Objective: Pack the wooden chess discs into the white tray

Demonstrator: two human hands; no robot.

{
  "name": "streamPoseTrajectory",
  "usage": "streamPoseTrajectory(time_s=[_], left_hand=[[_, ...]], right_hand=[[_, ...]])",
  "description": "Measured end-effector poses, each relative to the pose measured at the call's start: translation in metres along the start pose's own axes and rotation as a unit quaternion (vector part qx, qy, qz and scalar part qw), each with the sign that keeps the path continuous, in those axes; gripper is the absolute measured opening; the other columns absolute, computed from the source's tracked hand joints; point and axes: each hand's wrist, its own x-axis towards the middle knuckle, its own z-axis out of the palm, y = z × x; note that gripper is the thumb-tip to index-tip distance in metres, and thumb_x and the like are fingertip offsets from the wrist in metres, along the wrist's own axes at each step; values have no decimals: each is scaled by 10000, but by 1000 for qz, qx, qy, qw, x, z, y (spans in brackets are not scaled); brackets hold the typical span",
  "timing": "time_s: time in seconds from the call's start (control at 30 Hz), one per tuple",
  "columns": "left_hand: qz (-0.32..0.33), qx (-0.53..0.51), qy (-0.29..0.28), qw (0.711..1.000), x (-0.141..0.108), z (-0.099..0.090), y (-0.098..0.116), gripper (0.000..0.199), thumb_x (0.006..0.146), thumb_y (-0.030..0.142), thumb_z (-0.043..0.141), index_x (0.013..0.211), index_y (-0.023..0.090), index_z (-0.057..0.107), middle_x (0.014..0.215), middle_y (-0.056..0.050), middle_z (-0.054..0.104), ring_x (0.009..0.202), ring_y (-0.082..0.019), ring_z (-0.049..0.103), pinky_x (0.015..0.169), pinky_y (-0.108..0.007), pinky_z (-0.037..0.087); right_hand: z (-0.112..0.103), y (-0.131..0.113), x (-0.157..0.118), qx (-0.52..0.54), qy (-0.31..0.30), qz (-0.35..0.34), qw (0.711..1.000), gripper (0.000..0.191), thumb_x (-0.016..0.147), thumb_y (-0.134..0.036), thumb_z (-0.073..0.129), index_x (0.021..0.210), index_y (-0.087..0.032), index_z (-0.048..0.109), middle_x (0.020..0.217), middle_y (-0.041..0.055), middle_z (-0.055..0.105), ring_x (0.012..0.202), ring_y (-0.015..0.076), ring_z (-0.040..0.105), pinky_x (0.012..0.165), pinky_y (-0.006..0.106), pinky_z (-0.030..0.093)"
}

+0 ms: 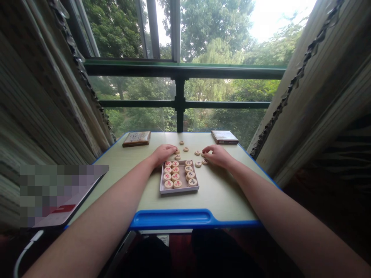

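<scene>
A shallow open box (182, 189) stands on the table in front of me. Round wooden Chinese chess pieces with red characters (177, 183) fill its two left columns, and pieces with dark characters (192, 182) form a column along the right wall. Beyond the box, my left hand (165, 153) has its fingers closed on a Chinese chess piece (177, 152). To the right, my right hand (218, 155) pinches another piece (203, 154) at its fingertips. Several loose pieces (186, 149) lie between and near the hands; one (198, 164) is just right of the box.
A flat box (136, 139) lies at the table's back left, and a similar one (225, 137) at the back right. The pale table (223, 197) has a blue front groove (174, 218). A partly pixelated flat object (62, 208) overlaps the left edge. Window and curtains lie beyond.
</scene>
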Motion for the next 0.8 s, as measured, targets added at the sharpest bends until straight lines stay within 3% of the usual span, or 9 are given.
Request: streamPoseTrajectory(time_s=[0.2,0.33,0.43,0.63,0.7,0.8], left_hand=[[-21,14,-1,1000,-2,-1,3,382,679,433,523,851,132,682,1021,-105,666,1009,-233,570,924,-331,388],[-1,54,-35,998,-4,-2,9,337,698,415,479,734,154,689,1105,-89,633,1142,-216,487,997,-296,319],[-5,66,-45,997,-4,-3,8,395,731,457,445,773,150,690,1109,-95,630,1150,-222,478,1003,-308,308],[-68,4,-67,995,-6,-5,10,643,763,638,307,1068,170,625,1239,-87,545,1139,-250,475,982,-355,316],[-73,-4,-69,995,-7,-5,12,671,764,657,264,1043,175,639,1240,-80,544,1152,-249,460,988,-349,306],[-53,8,-85,995,-7,-3,14,681,762,667,242,905,176,691,1225,-75,557,1163,-244,447,1002,-322,285]], right_hand=[[-1,-2,-1,-15,18,29,999,255,742,-368,553,826,-156,668,881,69,668,793,165,579,685,237,416],[-3,-6,-2,9,-1,16,1000,220,742,-292,556,883,-170,673,909,54,663,753,145,577,676,227,417],[-2,-7,-3,17,-14,2,1000,201,741,-246,555,878,-170,681,904,52,663,711,136,572,674,233,421],[2,-2,-3,70,12,4,997,438,760,-280,553,1191,-204,523,1018,32,653,632,113,558,705,266,434],[1,-1,-3,64,24,-7,998,454,770,-277,542,1219,-221,501,1079,36,634,735,137,576,770,290,421],[-1,-1,-2,31,21,-59,998,346,797,-313,519,1127,-237,587,1157,42,601,1019,198,524,915,352,334]])
